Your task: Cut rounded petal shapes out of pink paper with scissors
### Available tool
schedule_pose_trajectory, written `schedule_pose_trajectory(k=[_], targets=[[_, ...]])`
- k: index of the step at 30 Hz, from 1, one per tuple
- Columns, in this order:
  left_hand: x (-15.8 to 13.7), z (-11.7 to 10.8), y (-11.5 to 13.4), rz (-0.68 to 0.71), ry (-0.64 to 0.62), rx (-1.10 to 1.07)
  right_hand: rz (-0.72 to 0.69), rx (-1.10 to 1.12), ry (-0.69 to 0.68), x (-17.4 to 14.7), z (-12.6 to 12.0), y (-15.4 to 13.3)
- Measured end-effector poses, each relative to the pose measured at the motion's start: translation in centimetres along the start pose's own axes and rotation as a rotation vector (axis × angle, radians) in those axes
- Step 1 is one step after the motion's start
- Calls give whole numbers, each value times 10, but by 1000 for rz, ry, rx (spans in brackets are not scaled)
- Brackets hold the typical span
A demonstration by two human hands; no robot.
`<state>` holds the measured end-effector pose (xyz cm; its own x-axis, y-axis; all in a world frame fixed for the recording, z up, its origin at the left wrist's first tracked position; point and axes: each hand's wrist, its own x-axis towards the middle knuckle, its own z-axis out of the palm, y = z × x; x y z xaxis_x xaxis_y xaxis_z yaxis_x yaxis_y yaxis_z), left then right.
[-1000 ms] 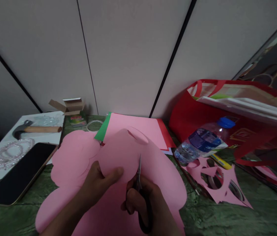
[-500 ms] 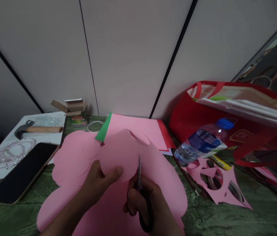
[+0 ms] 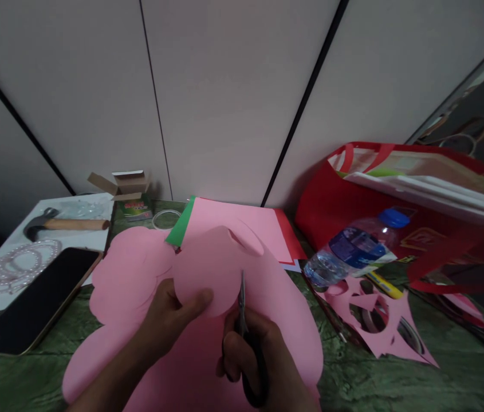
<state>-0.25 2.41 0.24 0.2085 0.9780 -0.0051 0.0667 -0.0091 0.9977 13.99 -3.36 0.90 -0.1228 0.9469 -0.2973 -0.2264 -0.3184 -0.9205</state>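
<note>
My left hand (image 3: pixel 177 315) pinches the lower edge of a rounded pink paper piece (image 3: pixel 207 269), thumb on top and fingers beneath. In my right hand (image 3: pixel 254 349) is a pair of black-handled scissors (image 3: pixel 243 297), its blades pointing up along the right edge of that piece. The blades look nearly closed; whether paper lies between them I cannot make out. More pink paper (image 3: pixel 284 309) curves behind and to the right of the scissors. Several large pink paper shapes with scalloped edges (image 3: pixel 132 274) lie under and left of my hands.
A phone (image 3: pixel 35 303), a bead string (image 3: pixel 18 266) and a hammer (image 3: pixel 70 224) lie at left. A small opened box (image 3: pixel 136 206) stands behind. On the right are a water bottle (image 3: pixel 353 249), a red bag (image 3: pixel 327 200), pink paper scraps (image 3: pixel 388 326) and a yellow cutter (image 3: pixel 385 285).
Almost nothing differs. The scissor blades and the held paper's right edge have shifted very slightly left; both hands keep their grip.
</note>
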Motion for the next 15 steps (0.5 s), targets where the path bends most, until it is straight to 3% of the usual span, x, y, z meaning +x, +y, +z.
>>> schedule_pose_trajectory(k=[4, 15], targets=[[0, 0, 0, -6, -12, -30, 16, 43, 26, 1, 2, 3], [-6, 19, 18, -79, 185, 66, -69, 143, -4, 5, 5, 14]])
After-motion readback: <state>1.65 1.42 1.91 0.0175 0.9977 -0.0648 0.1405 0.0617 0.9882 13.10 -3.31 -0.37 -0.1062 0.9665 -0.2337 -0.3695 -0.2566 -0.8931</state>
